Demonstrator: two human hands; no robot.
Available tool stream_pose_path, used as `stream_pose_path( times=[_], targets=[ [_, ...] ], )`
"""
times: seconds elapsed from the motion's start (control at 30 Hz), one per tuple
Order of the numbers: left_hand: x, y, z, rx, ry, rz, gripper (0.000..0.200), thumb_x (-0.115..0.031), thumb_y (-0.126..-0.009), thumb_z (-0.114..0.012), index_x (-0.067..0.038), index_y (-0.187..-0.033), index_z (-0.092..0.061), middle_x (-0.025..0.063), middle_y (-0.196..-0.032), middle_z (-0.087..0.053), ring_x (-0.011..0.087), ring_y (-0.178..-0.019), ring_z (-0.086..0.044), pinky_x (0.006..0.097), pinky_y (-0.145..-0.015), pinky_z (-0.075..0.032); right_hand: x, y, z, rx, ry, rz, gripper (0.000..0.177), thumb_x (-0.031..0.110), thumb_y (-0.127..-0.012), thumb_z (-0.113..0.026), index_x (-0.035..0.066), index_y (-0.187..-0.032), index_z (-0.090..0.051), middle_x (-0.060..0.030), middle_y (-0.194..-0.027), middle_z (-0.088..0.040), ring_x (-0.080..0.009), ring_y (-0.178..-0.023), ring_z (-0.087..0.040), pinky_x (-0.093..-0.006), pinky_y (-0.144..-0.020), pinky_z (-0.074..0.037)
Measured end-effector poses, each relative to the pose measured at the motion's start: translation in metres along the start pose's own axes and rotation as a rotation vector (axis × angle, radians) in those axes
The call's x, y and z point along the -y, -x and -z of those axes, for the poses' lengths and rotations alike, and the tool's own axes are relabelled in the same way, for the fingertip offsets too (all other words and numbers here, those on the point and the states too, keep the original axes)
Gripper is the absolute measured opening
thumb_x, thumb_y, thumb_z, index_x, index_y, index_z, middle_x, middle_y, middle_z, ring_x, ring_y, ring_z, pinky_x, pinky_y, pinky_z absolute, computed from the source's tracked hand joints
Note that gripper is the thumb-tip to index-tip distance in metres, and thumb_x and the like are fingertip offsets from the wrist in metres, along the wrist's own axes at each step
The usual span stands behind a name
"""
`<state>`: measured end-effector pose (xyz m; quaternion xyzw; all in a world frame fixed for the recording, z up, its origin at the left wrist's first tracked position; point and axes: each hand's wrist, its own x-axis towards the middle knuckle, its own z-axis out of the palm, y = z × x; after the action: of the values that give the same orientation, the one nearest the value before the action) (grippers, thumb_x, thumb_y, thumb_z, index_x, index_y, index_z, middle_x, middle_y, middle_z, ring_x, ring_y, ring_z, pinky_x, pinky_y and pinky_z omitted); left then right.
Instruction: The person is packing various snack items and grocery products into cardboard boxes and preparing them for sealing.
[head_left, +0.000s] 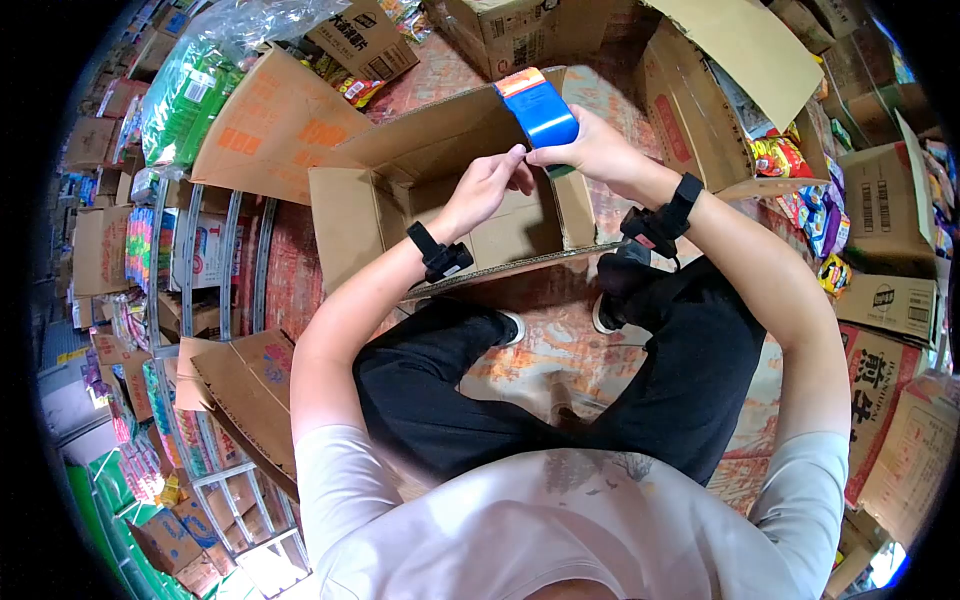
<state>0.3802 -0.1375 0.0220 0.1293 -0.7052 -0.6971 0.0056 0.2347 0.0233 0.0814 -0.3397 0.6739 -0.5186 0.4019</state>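
Observation:
My right hand (605, 152) is closed around the lower right side of a shiny blue packet (545, 112) with an orange and white printed end. The packet is held over the far right part of an open cardboard box (415, 150) on the floor in front of me. To its lower left, my left hand (485, 190) has its fingers drawn together, the tips close to my right thumb. Whether something small is pinched there I cannot make out. The visible part of the box's inside shows bare cardboard. Black straps with small devices sit on both wrists.
An open carton (690, 110) stands at the right, with colourful snack bags (780, 158) beside it. At the left are an upright cardboard flap (270, 120), green packs in clear plastic (190, 105) and a metal rack (228, 260). Stacked cartons (885, 305) line the right side.

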Motion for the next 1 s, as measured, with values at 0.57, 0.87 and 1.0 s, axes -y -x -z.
stream_pose_path(
  times=[0.57,0.87,1.0],
  targets=[
    [-0.037,0.011,-0.03,-0.192,0.047,-0.207,0.013,-0.011,-0.096,-0.062,0.001,-0.097,-0.067,0.0017,-0.084,-0.066,0.0073,-0.075,-0.061,0.0233,-0.068,-0.05,-0.002,0.008,0.012,-0.129,0.144,0.036,0.07,0.024,-0.064,-0.089,-0.006,-0.114,-0.05,-0.0135,-0.105,-0.064,-0.0174,-0.097,-0.061,-0.0318,-0.087,-0.05],
    [0.002,-0.008,-0.04,-0.224,-0.289,-0.329,0.011,-0.01,-0.086,-0.07,0.001,-0.088,-0.069,0.0075,-0.079,-0.065,0.0148,-0.068,-0.064,0.03,-0.061,-0.051,-0.009,0.013,0.037,-0.179,0.247,0.027,0.054,0.01,-0.077,-0.081,-0.001,-0.116,-0.046,-0.0091,-0.106,-0.068,-0.0132,-0.096,-0.065,-0.0289,-0.086,-0.052],
    [0.004,-0.011,-0.06,-0.033,-0.667,-0.485,0.017,-0.017,-0.079,-0.071,0.0,-0.076,-0.067,0.0131,-0.09,-0.054,0.0306,-0.086,-0.057,0.0408,-0.074,-0.047,0.0,0.025,0.05,-0.227,0.144,0.024,0.059,0.015,-0.074,-0.083,-0.002,-0.117,-0.047,-0.0098,-0.107,-0.064,-0.0139,-0.096,-0.063,-0.03,-0.084,-0.052]
  ],
)
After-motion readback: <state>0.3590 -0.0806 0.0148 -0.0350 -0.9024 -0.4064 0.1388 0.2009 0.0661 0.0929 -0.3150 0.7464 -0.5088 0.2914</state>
